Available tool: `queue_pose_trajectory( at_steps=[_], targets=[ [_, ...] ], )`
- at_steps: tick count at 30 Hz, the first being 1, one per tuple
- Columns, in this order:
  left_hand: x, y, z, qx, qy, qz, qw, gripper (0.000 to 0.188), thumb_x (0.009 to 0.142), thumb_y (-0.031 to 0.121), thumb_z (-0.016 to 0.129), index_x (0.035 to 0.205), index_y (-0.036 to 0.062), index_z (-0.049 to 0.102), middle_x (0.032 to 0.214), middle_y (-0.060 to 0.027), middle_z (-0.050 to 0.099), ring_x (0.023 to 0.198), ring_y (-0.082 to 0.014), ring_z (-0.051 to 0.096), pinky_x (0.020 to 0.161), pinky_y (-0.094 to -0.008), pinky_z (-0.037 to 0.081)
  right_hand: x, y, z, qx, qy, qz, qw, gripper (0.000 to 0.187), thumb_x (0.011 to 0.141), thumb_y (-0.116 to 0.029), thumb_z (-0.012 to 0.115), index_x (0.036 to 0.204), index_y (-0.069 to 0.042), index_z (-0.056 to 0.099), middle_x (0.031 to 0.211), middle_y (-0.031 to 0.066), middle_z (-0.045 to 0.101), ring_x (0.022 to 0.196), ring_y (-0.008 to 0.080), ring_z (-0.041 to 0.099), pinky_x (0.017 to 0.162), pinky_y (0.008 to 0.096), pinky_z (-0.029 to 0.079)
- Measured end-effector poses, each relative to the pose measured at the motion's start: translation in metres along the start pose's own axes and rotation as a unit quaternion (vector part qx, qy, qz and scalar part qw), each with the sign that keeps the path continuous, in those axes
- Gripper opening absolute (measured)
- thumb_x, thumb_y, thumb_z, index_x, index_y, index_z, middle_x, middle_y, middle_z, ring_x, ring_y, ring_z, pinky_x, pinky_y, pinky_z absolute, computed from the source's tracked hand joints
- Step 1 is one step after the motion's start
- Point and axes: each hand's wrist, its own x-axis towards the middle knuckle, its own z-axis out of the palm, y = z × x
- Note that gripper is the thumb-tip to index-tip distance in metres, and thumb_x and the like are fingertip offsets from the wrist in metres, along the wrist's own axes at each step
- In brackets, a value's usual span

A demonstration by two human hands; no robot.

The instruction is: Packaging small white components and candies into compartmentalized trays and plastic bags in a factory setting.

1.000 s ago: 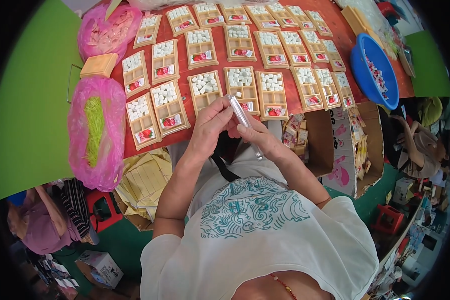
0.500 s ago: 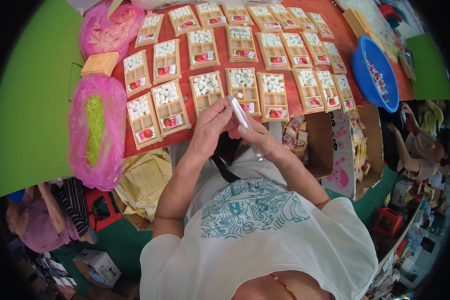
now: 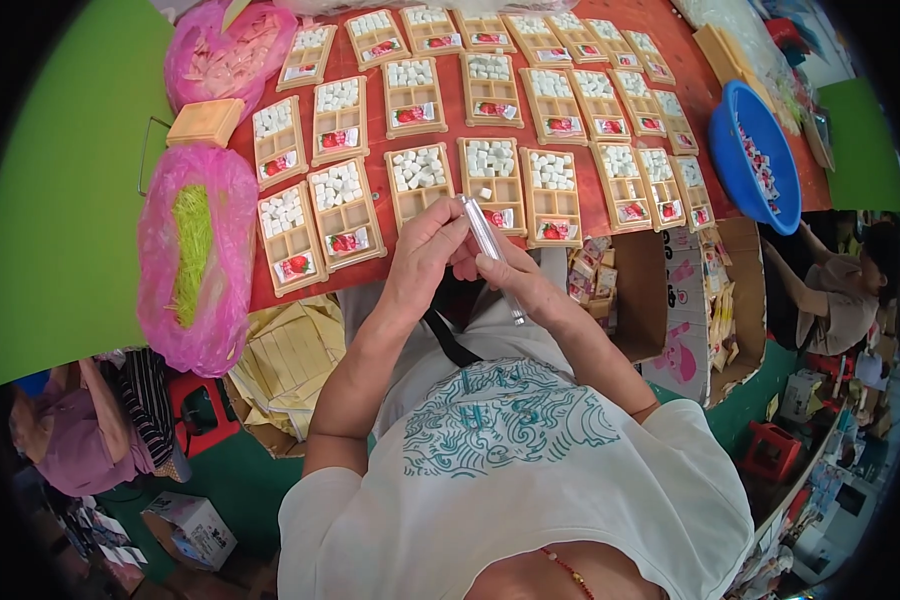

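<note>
Both of my hands are together at the table's near edge, around a long, narrow, clear silvery tube-like piece (image 3: 488, 238). The fingers of my left hand (image 3: 425, 248) close at its upper end. Along its side lies the thumb of my right hand (image 3: 518, 278), and its other fingers are partly hidden behind. The lower end sticks out below the right hand. Just beyond is a beige compartment tray (image 3: 519, 190) with white cubes in its far section, one loose cube (image 3: 484, 193) nearer, and a strawberry-printed packet (image 3: 499, 218) partly covered by the piece.
Rows of similar trays (image 3: 346, 213) cover the red table (image 3: 379, 160). To the left are pink bags (image 3: 232, 290), one holding green shreds, and stacked empty trays (image 3: 206, 122). A blue basin (image 3: 725, 150) of small packets stands right. Below are cardboard boxes (image 3: 642, 290). Other people sit either side.
The tube-like piece stays between both hands, whose grip looks the same. The table and trays sit slightly further right in the picture; the person at right has shifted a little.
</note>
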Motion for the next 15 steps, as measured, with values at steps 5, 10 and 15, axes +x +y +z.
queue_pose_trajectory(
  at_steps=[5, 10, 15],
  targets=[
    [-0.002, 0.001, 0.0, -0.001, 0.026, 0.002, 1.0, 0.022, 0.095, 0.019, 0.045, 0.089, 0.0004, 0.054, 0.068, -0.0054, 0.057, 0.052, -0.0098, 0.051, 0.049, -0.0219, 0.042, 0.003, 0.012, -0.001, 0.025, 0.002, -0.018, 1.0, 0.077, 0.088, -0.049, 0.051, 0.147, -0.007, 0.026, 0.111, 0.0027, 0.05, 0.097, 0.0125, 0.045, 0.079, 0.0253, 0.034],
    [-0.004, 0.0, 0.0, -0.039, 0.059, 0.018, 0.997, 0.02, 0.092, 0.017, 0.045, 0.085, 0.0004, 0.055, 0.066, -0.0056, 0.057, 0.049, -0.0112, 0.05, 0.046, -0.0232, 0.041, 0.004, 0.006, 0.008, 0.079, 0.014, -0.007, 0.997, 0.078, 0.086, -0.043, 0.053, 0.148, -0.007, 0.023, 0.112, 0.0029, 0.05, 0.098, 0.0118, 0.045, 0.082, 0.026, 0.035],
    [-0.004, -0.002, -0.002, -0.085, 0.07, 0.022, 0.994, 0.018, 0.09, 0.014, 0.044, 0.084, 0.001, 0.054, 0.066, -0.0061, 0.057, 0.048, -0.0118, 0.05, 0.044, -0.0235, 0.041, 0.008, 0.013, 0.012, 0.121, 0.033, -0.008, 0.992, 0.078, 0.083, -0.04, 0.056, 0.147, -0.007, 0.025, 0.109, 0.006, 0.052, 0.095, 0.0142, 0.051, 0.081, 0.0287, 0.042]
  ],
)
